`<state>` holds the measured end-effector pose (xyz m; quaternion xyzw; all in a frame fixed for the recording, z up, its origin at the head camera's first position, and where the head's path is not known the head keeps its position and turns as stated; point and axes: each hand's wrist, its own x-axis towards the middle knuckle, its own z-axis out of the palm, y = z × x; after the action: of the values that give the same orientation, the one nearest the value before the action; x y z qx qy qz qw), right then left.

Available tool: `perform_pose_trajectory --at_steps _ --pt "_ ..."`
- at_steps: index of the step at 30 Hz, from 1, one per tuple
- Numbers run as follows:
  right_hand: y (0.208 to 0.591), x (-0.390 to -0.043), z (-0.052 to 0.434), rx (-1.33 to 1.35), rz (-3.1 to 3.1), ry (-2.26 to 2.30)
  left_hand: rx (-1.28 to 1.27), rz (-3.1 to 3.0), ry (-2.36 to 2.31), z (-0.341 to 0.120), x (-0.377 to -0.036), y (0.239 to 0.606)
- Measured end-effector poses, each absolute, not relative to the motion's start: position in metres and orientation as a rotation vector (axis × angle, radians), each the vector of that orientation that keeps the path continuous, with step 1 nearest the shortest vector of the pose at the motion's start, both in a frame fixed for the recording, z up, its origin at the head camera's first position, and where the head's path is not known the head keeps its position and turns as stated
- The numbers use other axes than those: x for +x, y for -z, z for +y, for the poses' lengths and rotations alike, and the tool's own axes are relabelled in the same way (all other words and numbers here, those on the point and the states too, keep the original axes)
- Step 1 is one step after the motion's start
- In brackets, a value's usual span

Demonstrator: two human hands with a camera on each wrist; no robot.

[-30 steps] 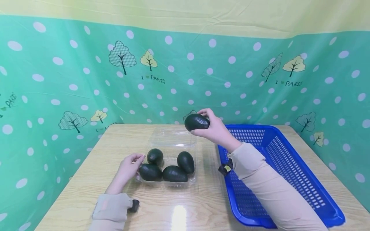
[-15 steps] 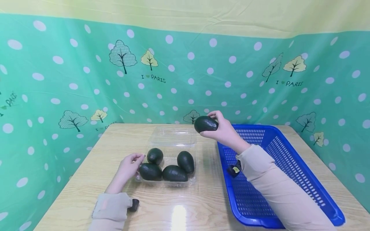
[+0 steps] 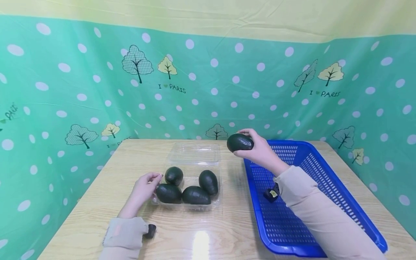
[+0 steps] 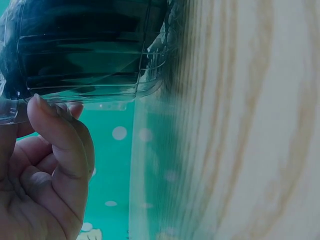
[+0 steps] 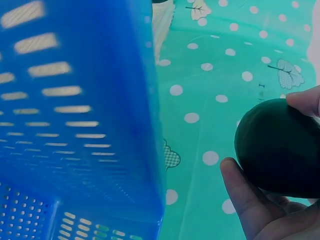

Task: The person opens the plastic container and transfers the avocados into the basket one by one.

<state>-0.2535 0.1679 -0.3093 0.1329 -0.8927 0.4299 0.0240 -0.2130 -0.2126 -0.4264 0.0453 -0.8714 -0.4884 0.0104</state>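
Head view shows the right hand (image 3: 258,150) gripping an avocado (image 3: 239,142) above the blue basket (image 3: 325,187) rim; a loose grip could drop it; the left hand (image 3: 143,189) pinches the clear tray (image 3: 195,159) edge, which may tip.

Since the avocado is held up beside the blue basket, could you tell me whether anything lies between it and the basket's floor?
Nothing visible blocks it. The right hand holds the avocado in the air just outside the blue basket, near its far left corner. Only the low rim lies between, and the floor shows nothing but the sleeve above it.
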Motion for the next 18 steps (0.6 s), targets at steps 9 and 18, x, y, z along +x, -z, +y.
perform_pose_trajectory --at_steps 9,18 --pt "0.313 -0.251 0.175 0.394 -2.784 -1.295 0.131 -2.724 1.499 -0.213 -0.211 0.426" --pt "0.318 -0.247 0.183 0.386 -2.822 -1.259 0.133 -2.717 1.510 -0.213 -0.212 0.427"
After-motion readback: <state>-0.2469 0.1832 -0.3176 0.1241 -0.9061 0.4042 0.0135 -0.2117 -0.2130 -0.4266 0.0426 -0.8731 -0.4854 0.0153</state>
